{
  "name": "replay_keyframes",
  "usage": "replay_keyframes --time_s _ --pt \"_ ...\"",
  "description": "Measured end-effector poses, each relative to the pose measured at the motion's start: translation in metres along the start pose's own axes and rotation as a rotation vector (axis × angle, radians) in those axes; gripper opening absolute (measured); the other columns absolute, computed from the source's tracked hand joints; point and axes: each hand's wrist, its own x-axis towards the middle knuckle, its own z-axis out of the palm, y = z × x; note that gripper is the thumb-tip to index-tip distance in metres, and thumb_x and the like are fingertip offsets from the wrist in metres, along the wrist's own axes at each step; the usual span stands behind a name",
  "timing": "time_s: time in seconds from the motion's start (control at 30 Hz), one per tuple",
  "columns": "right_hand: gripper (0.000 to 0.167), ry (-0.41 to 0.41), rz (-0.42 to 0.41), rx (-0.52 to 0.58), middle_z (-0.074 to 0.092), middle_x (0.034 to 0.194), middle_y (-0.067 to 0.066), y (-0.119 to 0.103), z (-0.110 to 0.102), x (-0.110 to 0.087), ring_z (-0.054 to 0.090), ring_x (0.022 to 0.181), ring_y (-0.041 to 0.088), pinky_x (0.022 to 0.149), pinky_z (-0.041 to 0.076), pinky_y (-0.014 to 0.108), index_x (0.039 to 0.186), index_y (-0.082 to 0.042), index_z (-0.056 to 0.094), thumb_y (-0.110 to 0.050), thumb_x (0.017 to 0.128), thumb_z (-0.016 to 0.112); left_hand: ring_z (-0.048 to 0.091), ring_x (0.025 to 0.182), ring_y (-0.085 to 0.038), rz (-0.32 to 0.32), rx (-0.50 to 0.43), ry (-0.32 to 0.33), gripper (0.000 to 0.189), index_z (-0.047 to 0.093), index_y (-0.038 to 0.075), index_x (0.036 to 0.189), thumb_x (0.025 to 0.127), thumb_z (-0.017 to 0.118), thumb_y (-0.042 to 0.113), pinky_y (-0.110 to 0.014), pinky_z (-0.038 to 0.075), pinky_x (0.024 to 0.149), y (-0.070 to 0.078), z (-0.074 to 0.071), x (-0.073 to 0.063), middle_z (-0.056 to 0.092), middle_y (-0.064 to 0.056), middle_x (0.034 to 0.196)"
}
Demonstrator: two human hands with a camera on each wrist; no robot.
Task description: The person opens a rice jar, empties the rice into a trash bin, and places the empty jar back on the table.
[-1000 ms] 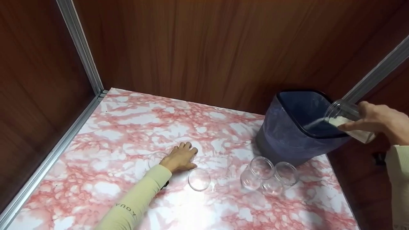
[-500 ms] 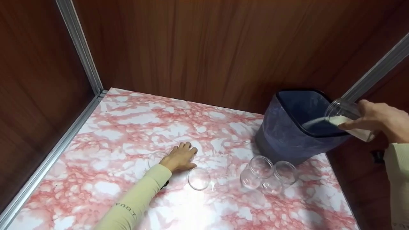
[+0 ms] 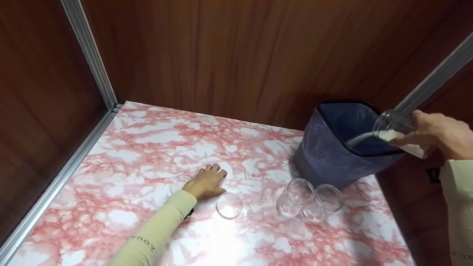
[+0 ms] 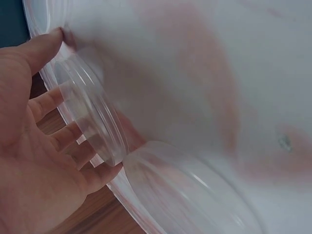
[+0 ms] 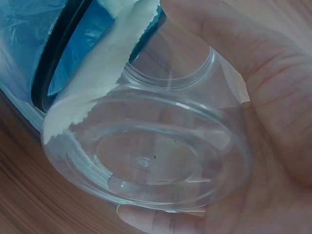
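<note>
My right hand (image 3: 439, 135) grips a clear plastic jar (image 3: 396, 120), tipped with its mouth over the bin (image 3: 323, 157). White powder (image 5: 97, 68) lies along the jar's lower side and streams into the bin, which has a dark rim and a bluish liner. On the marbled tabletop rests my left hand (image 3: 207, 183), palm down, fingers spread. In the left wrist view its fingers lie along a clear round lid (image 4: 92, 109), thumb apart from them. A second clear lid (image 4: 185, 195) lies right beside its fingertips.
Two clear jars (image 3: 288, 207) stand uncapped in front of the bin. A round clear lid (image 3: 229, 205) lies right of my left hand, another round clear piece (image 3: 177, 183) left of it. Wood-grain panels (image 3: 221, 55) and metal rails (image 3: 88, 48) enclose the table.
Powder keeps flowing from the jar, and less shows inside it. The right hand has risen slightly with the jar. My left hand stays in place.
</note>
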Motion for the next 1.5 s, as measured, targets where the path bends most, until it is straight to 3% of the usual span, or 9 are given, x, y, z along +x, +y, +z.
replay_keyframes --time_s 0.4,0.63,0.87,1.1,1.5 --pt "0.099 0.042 -0.014 -0.055 0.053 0.108 0.038 -0.004 -0.008 0.001 0.054 0.09 0.055 0.071 0.042 0.066 0.117 0.006 0.044 -0.076 0.068 0.069 0.041 0.127 -0.035 -0.009 0.01 -0.014 0.052 0.054 0.016 0.131 0.089 0.068 0.043 -0.054 0.038 0.102 0.001 0.0 0.0 0.043 -0.015 0.139" --pt "0.091 0.083 -0.006 -0.05 0.056 0.099 0.035 -0.006 -0.008 0.001 0.055 0.083 0.052 0.066 0.042 0.063 0.112 0.004 0.048 -0.072 0.069 0.072 0.042 0.127 -0.035 -0.013 0.002 0.0 0.05 0.055 0.016 0.13 0.088 0.069 0.041 -0.054 0.039 0.101 0.002 0.0 0.001 0.045 -0.016 0.137" --pt "0.093 0.145 -0.019 -0.092 0.053 0.104 0.041 -0.009 -0.005 0.003 0.05 0.09 0.06 0.067 0.041 0.067 0.117 0.007 0.047 -0.069 0.07 0.073 0.042 0.126 -0.035 -0.009 -0.006 0.005 0.049 0.056 0.015 0.129 0.088 0.069 0.04 -0.054 0.039 0.1 0.002 -0.002 0.001 0.045 -0.016 0.137" --pt "0.081 0.227 -0.035 -0.094 0.051 0.097 0.041 -0.021 -0.001 0.004 0.046 0.086 0.059 0.062 0.04 0.065 0.113 0.008 0.047 -0.052 0.069 0.08 0.041 0.128 -0.035 -0.02 -0.012 -0.017 0.051 0.054 0.016 0.131 0.089 0.068 0.041 -0.054 0.038 0.102 0.002 -0.001 0.0 0.044 -0.016 0.139" --pt "0.086 0.252 -0.088 -0.178 0.048 0.1 0.045 -0.026 -0.004 0.01 0.042 0.087 0.062 0.059 0.039 0.064 0.117 0.01 0.046 -0.039 0.06 0.085 0.042 0.127 -0.036 0.008 -0.012 0.002 0.05 0.053 0.015 0.131 0.09 0.068 0.039 -0.055 0.038 0.101 0.0 0.0 -0.003 0.043 -0.018 0.138"
